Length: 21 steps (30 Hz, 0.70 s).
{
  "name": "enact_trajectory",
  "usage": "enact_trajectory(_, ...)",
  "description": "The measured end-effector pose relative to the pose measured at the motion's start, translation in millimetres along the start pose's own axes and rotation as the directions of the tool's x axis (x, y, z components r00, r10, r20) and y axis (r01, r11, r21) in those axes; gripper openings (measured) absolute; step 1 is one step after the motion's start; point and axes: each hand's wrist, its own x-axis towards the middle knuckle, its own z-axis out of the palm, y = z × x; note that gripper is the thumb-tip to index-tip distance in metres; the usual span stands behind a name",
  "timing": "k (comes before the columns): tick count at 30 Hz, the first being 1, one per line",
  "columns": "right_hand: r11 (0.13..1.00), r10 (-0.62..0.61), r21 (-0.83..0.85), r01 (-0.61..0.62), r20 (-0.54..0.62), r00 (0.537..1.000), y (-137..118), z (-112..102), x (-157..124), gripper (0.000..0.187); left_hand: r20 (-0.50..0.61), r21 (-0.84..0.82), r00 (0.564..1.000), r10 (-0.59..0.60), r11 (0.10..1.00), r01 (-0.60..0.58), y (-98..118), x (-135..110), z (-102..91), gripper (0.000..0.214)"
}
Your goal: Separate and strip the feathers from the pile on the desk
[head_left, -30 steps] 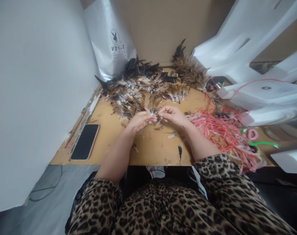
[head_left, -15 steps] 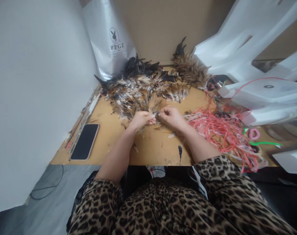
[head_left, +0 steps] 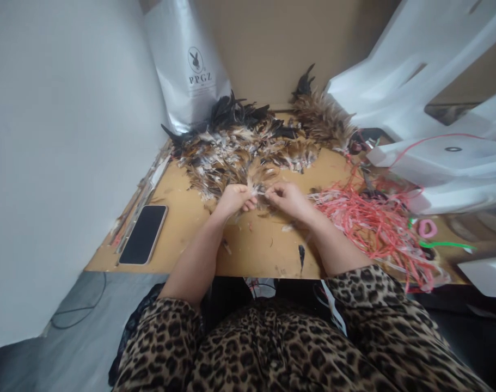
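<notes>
My left hand (head_left: 235, 199) and my right hand (head_left: 287, 198) meet over the middle of a brown worktable (head_left: 190, 239), fingers pinched together. Between them is a small tuft of brown and white feathers (head_left: 259, 190), held by the quill ends. Just beyond the hands lies a big heap of loose brown, black and white feathers (head_left: 248, 147). A tangle of pink and red strings (head_left: 370, 218) lies right of my right wrist.
A black phone (head_left: 144, 234) lies face up at the table's left. A silver bag printed PPGZ (head_left: 190, 65) leans at the back. White foam pieces (head_left: 427, 109) crowd the right side. A grey wall (head_left: 60, 163) closes the left.
Both hands have crept slightly away from me toward the feather heap and stayed pinched together. The view has shifted a little.
</notes>
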Motion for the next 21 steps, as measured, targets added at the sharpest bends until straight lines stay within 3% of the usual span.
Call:
enact_trajectory(3,0.987,-0.119,-0.112,0.119,0.011,0.993,-5.0,-2.4,-3.4,0.02,0.009,0.04,1.0,-0.01,0.999,0.01,-0.8,-0.3,1.1,0.02)
enact_trajectory(6,0.932,-0.254,-0.249,0.264,0.07,0.965,-9.2,-2.0,-5.7,0.024,0.12,0.148,0.992,-0.033,0.989,0.015,-1.6,-3.8,5.6,0.019)
enact_trajectory(9,0.897,-0.314,-0.283,0.339,0.132,0.94,-8.8,-1.8,-5.7,0.027,0.241,0.206,0.97,-0.034,0.978,-0.017,-1.1,-9.2,10.4,0.019)
enact_trajectory(15,0.908,-0.404,-0.06,0.414,0.135,0.905,-7.3,-9.6,-3.2,0.022,0.351,0.273,0.936,0.002,0.956,-0.105,4.3,-17.4,12.4,0.023)
enact_trajectory(21,0.946,-0.315,0.137,0.293,0.187,0.93,-0.9,-15.6,2.8,0.016,0.391,0.355,0.919,0.047,0.914,-0.198,3.3,-20.0,14.5,0.028)
